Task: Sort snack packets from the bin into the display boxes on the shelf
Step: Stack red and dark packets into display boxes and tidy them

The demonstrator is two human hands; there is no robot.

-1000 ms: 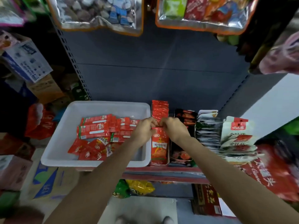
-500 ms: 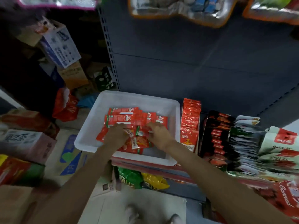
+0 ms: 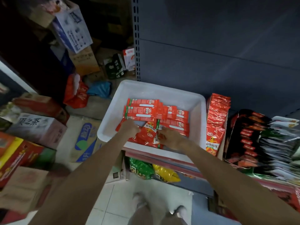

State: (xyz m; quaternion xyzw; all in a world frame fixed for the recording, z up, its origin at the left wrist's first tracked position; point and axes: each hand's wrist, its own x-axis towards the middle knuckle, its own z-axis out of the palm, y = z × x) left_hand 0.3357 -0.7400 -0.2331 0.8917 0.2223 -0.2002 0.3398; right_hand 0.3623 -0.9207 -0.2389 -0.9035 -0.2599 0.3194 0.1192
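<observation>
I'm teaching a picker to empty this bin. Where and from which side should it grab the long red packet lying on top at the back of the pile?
Probably the long red packet is best pinched by its left short end, coming from above on the left. It lies flat on top, that end overhangs bare white bin floor, while other packets crowd its right end.
</observation>
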